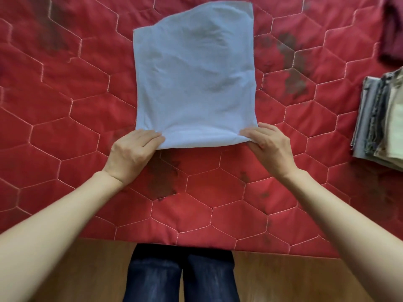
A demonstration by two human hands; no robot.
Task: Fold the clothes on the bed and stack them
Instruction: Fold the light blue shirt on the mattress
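Where both hands [200, 147] pinch the blue garment [194, 77], fingertips hide underneath.

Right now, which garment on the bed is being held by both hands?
The light blue garment, mid-bed: the left hand and right hand pinch its near corners. The folded stack and the maroon garment lie untouched.

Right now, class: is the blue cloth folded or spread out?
Folded: the blue cloth shows a doubled, rounded near edge, pinched by both hands.
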